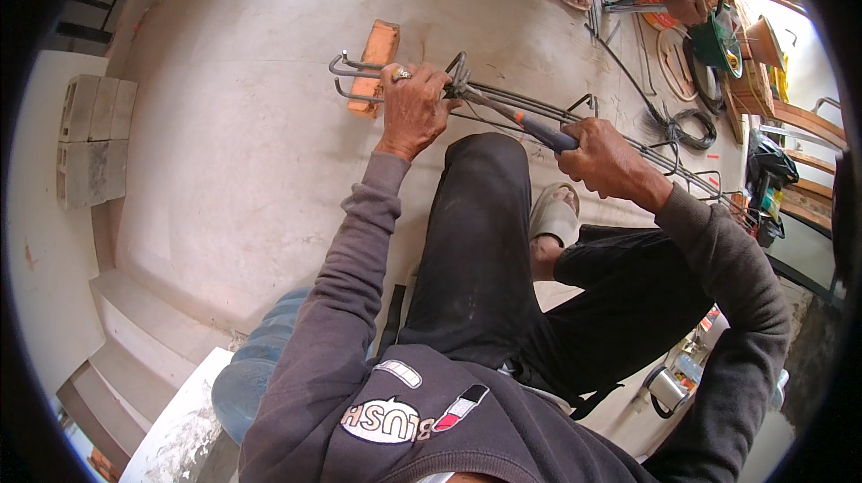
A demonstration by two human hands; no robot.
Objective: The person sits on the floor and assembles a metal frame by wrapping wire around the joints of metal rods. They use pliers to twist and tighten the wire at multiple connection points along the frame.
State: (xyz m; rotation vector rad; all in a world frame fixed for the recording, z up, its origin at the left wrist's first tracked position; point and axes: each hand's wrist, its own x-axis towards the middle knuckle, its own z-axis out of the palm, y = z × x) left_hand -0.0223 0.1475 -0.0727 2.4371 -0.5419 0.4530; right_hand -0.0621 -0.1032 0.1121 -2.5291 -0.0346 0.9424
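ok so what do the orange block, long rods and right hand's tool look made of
Orange block: probably fired clay, matte; the brick-like colour and slightly rough edges suggest it.
Long rods: likely steel, dull dark grey; they run slim and straight through bent hoops.
Tool in the right hand: seemingly metal toward the head, dull grey, with smooth-looking dark handle grips, perhaps plastic or rubber.

there's one held tool (545, 134) — one blue jug (247, 384).
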